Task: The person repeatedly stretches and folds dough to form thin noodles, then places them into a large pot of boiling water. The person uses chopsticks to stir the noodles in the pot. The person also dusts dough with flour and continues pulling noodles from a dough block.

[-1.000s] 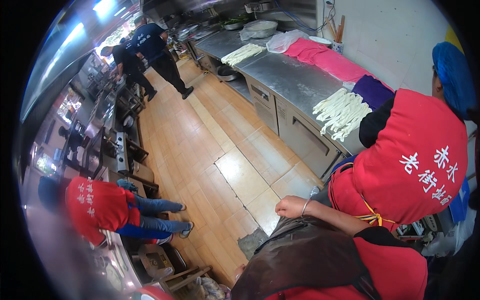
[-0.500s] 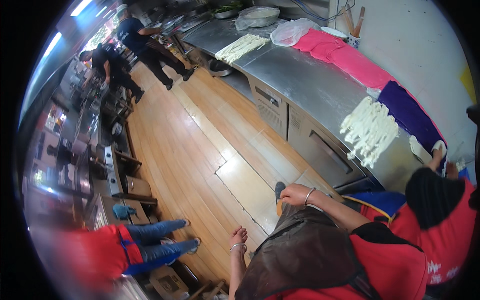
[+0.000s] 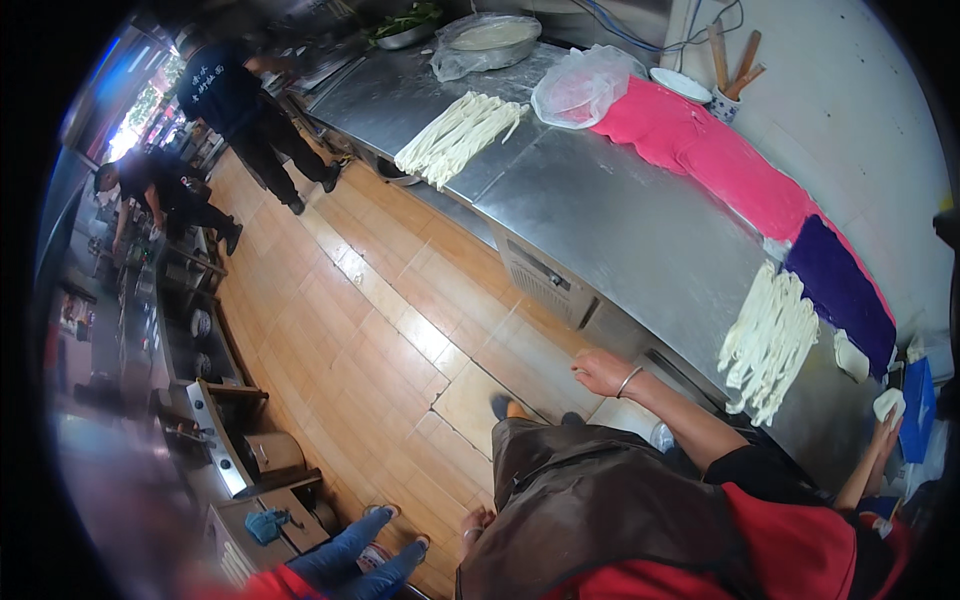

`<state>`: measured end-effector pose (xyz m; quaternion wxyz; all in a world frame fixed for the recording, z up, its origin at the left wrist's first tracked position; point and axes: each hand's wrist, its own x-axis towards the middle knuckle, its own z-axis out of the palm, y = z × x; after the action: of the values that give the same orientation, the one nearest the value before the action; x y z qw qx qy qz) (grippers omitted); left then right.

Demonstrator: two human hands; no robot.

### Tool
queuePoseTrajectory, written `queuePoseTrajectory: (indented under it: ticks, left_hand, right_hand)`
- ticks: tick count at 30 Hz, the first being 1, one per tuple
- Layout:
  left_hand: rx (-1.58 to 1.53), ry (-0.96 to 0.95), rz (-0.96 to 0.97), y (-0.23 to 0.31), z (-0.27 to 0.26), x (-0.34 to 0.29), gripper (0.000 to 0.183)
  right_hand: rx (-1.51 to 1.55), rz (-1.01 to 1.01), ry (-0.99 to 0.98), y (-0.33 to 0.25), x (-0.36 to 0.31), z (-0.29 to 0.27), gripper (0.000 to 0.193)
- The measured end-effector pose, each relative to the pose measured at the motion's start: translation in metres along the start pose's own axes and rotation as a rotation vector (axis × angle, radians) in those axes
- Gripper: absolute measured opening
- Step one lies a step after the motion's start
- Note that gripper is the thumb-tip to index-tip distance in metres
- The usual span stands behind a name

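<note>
My right hand (image 3: pixel 600 372) is held out over the floor beside the steel counter (image 3: pixel 600 185). Its fingers are curled in and I see nothing in them; a bracelet circles the wrist. Low by the edge of my dark apron (image 3: pixel 620 510) hangs my left hand (image 3: pixel 478 522), partly hidden, its fingers small and unclear. Long strips of pale dough (image 3: pixel 770 345) lie on the counter's near end, to the right of my right hand. A second bunch of dough strips (image 3: pixel 462 138) rests at the counter's far part.
Pink cloth (image 3: pixel 720 155) and purple cloth (image 3: pixel 840 290) cover the wall side. A plastic-covered basin (image 3: pixel 490 48) stands farther back. At right, a co-worker's hands (image 3: pixel 882 440) hold a white piece. Jeans-clad legs (image 3: pixel 350 560) stand lower left; two people (image 3: pixel 235 95) work far left.
My view has shifted along the counter. My right hand has moved forward and my left hand has drawn back toward the apron. The co-worker's hands at right have come away from the purple cloth.
</note>
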<state>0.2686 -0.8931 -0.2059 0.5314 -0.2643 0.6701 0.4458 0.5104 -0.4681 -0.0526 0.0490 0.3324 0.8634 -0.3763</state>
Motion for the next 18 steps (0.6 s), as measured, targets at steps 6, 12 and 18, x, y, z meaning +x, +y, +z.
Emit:
queuePoseTrajectory:
  ticks: [6,12,18]
  left_hand:
    - [0.111,-0.054,-0.024,0.112,0.005,0.083,0.009]
    - [0.119,-0.377,0.171,0.323,0.089,0.154,0.023]
    - [0.369,-0.330,0.476,0.522,0.305,0.145,0.020]
  right_hand:
    - [-0.175,0.142,0.350,0.002,0.094,-0.047,0.033]
    - [-0.211,0.498,0.409,-0.009,0.165,-0.074,0.043]
    - [-0.108,0.576,0.403,-0.009,0.203,-0.098,0.037]
